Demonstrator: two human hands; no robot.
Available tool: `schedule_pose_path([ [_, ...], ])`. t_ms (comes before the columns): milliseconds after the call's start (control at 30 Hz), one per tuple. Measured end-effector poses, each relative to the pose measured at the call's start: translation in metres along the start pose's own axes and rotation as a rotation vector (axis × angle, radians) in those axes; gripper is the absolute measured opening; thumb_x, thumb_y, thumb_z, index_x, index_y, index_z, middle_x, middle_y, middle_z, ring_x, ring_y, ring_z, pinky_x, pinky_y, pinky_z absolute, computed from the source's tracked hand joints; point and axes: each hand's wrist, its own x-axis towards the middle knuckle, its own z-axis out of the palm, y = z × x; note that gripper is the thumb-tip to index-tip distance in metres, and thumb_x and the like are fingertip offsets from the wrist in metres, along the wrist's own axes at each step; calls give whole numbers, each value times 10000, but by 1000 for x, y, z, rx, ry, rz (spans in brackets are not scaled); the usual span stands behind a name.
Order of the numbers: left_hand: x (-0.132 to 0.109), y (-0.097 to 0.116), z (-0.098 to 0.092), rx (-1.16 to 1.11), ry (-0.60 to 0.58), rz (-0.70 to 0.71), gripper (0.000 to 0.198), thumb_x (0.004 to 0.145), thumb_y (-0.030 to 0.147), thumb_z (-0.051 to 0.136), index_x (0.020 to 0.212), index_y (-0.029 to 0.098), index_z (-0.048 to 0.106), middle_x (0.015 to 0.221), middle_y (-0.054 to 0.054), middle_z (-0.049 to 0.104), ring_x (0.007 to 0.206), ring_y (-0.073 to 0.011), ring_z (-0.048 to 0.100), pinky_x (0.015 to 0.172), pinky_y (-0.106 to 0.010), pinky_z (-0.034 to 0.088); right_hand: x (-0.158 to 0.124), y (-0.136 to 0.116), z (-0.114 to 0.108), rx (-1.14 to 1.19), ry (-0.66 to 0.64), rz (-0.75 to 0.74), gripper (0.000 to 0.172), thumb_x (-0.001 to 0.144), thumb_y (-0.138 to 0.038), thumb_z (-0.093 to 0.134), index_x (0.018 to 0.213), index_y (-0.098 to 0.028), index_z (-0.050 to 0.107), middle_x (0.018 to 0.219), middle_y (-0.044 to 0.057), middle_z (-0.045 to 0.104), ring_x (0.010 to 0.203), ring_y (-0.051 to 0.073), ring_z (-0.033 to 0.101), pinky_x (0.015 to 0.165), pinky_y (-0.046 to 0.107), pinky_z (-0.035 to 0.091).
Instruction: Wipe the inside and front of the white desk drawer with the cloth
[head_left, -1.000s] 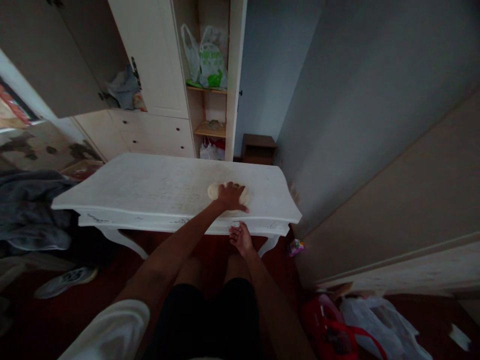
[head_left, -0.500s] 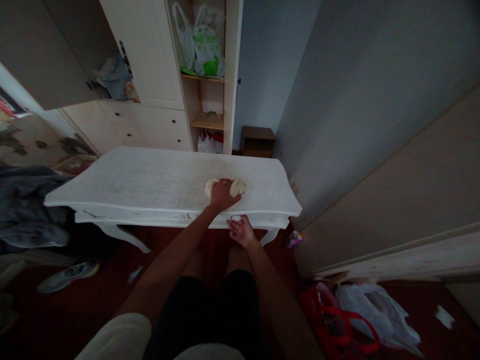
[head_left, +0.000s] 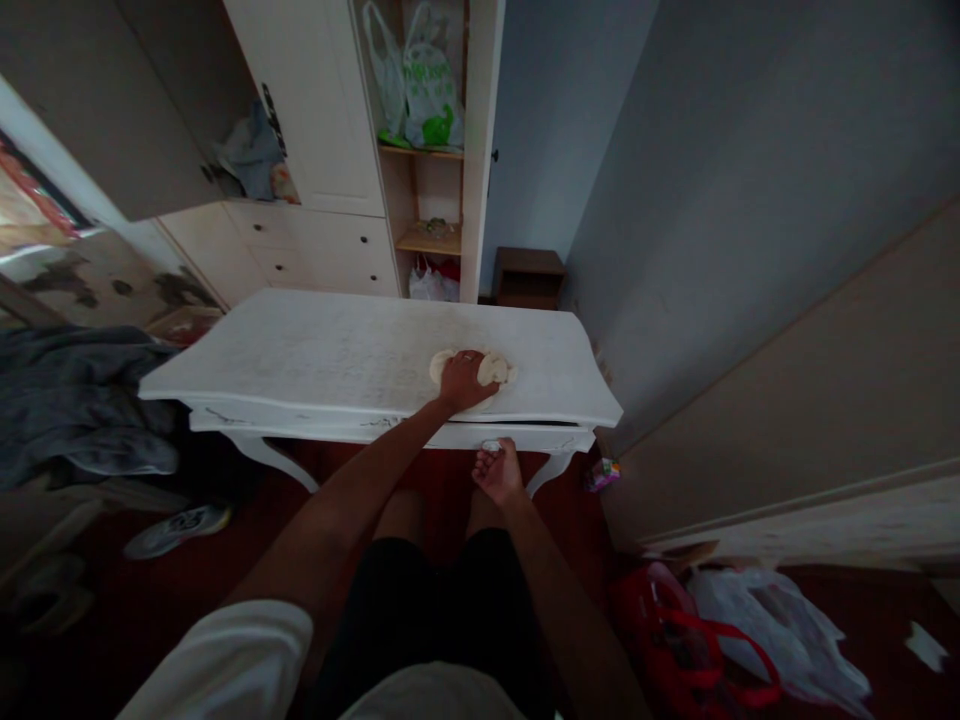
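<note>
My left hand [head_left: 463,378] presses down on a pale cloth [head_left: 495,369] that lies on the white table top [head_left: 315,355], near its front right edge. The fingers curl over the bunched cloth. My right hand [head_left: 496,470] is below the table's front edge, with its fingers closed around a small white knob [head_left: 490,446] on the drawer front.
An open wardrobe [head_left: 420,150] with plastic bags on its shelves stands behind the table. A small brown stool [head_left: 528,276] sits by the wall. Grey clothing [head_left: 75,390] lies at the left, a shoe [head_left: 178,528] on the floor, and a red bag [head_left: 675,650] with white plastic at the lower right.
My left hand went from flat on the cloth to bunching it under curled fingers. My right hand closed on the drawer knob. The view shifted slightly.
</note>
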Motion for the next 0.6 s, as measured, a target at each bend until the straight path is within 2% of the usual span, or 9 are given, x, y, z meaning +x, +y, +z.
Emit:
schedule_pose_path([
  [267, 2, -1, -7, 28, -122, 15, 614, 770, 507, 614, 1271, 157, 545, 1297, -115, 589, 1238, -289, 481, 1050, -397, 359, -37, 33, -22, 73, 3, -5, 262, 820, -414, 509, 660, -208, 542, 520, -25, 564, 442, 103, 481, 459, 226, 396],
  [433, -1, 2, -7, 32, -90, 5, 637, 780, 514, 598, 1295, 145, 529, 1328, -125, 571, 1265, -290, 454, 1069, -403, 340, -56, 46, -33, 54, 6, -4, 262, 803, -438, 522, 666, -215, 525, 519, -37, 530, 439, 99, 460, 450, 222, 380],
  [600, -6, 4, -10, 30, -90, 2, 644, 794, 527, 575, 1309, 144, 521, 1320, -132, 568, 1260, -296, 451, 1055, -410, 348, -75, 60, -41, 121, 48, -10, 212, 796, -390, 561, 682, -212, 540, 532, -32, 565, 453, 105, 481, 451, 222, 384],
])
